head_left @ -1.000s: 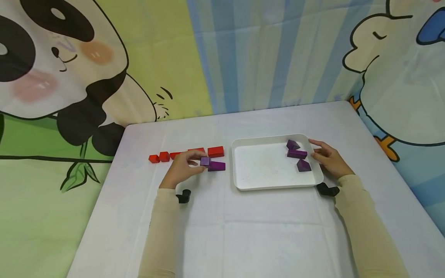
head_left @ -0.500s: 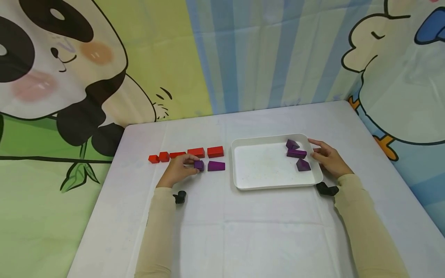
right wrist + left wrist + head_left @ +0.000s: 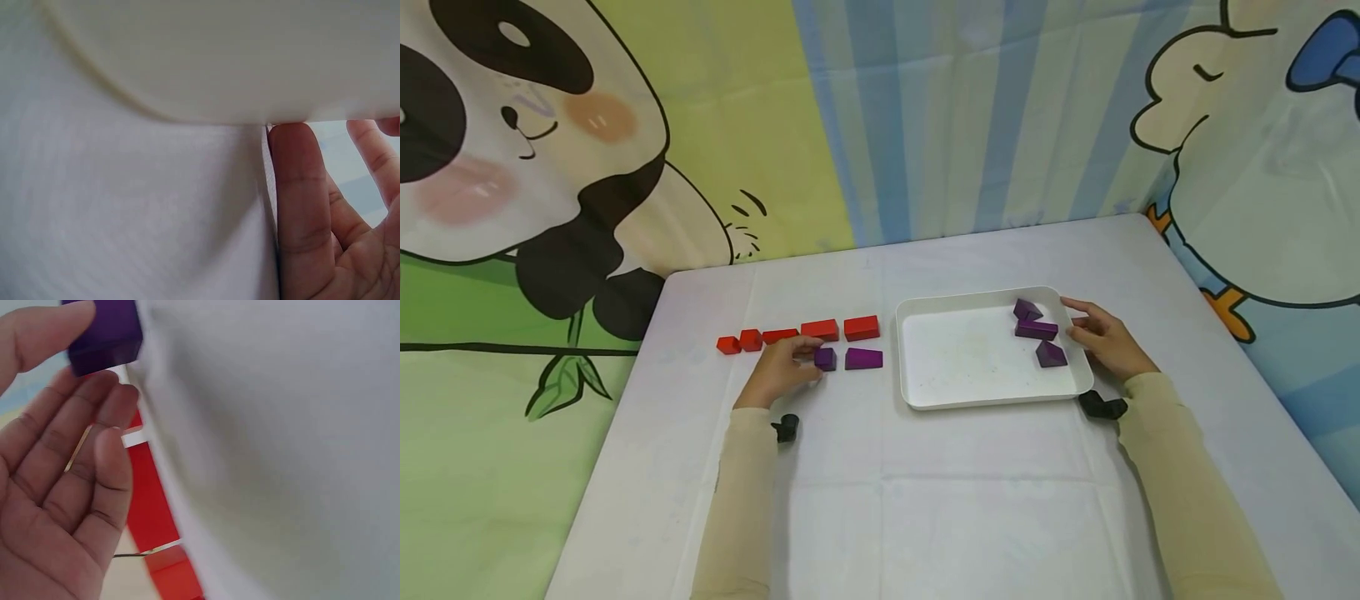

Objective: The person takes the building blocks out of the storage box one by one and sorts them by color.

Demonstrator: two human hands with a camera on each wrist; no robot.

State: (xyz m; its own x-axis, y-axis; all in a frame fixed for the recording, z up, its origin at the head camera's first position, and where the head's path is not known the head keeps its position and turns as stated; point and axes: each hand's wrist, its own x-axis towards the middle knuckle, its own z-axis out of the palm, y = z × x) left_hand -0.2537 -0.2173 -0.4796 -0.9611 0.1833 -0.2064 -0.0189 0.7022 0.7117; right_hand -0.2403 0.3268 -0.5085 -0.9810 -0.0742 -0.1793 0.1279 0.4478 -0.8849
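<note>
My left hand [image 3: 781, 372] pinches a purple cube [image 3: 825, 359] between thumb and fingers, low at the table. In the left wrist view, the thumb [image 3: 53, 334] lies on the cube's face. Just right of it, a longer purple block [image 3: 863, 359] with a slanted end lies apart from the cube. My right hand [image 3: 1112, 342] rests against the right side of a white tray [image 3: 970, 358]. Its fairly straight thumb [image 3: 303, 200] touches the tray's outer wall in the right wrist view. Three purple blocks lie inside the tray at its right: a wedge [image 3: 1027, 309], a bar [image 3: 1037, 330] and a pointed block [image 3: 1051, 354].
Behind the left hand, several red blocks [image 3: 819, 331] form a row, larger ones to the right. A white cloth [image 3: 970, 500] covers the table. A printed curtain [image 3: 925, 125] hangs behind it. Black devices [image 3: 1102, 406] sit at both wrists.
My left hand has moved left with the purple cube, from beside the longer purple block's left end, and lowered it to the table. The right hand has stayed at the tray.
</note>
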